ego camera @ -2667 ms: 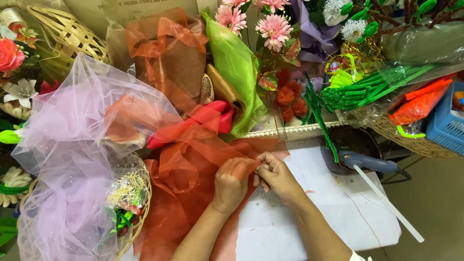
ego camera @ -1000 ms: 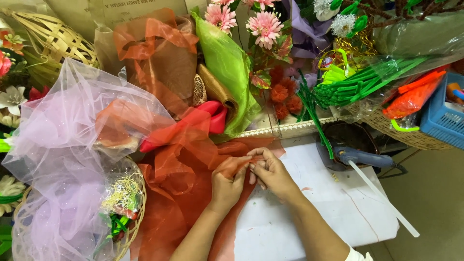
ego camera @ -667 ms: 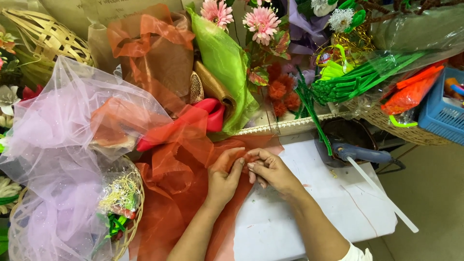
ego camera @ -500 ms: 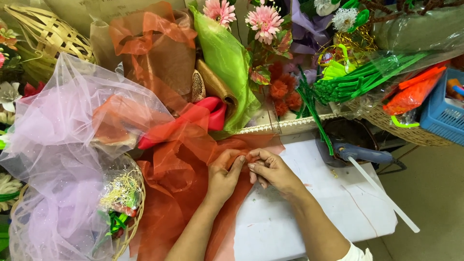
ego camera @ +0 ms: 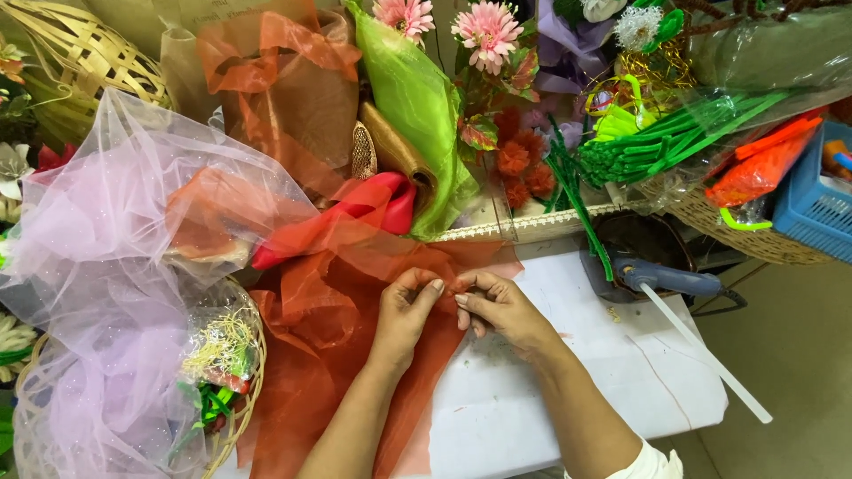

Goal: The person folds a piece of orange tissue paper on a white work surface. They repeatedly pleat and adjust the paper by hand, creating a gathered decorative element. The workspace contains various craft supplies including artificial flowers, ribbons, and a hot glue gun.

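Sheer rust-orange mesh fabric lies crumpled at centre frame, pinched by left hand and right hand; bare white worktop stretches lower right.

Lilac tulle billows left over a wicker basket. Pink artificial flowers stand at the back. Green stems lie right, near a blue crate. A glue gun rests on the white surface.
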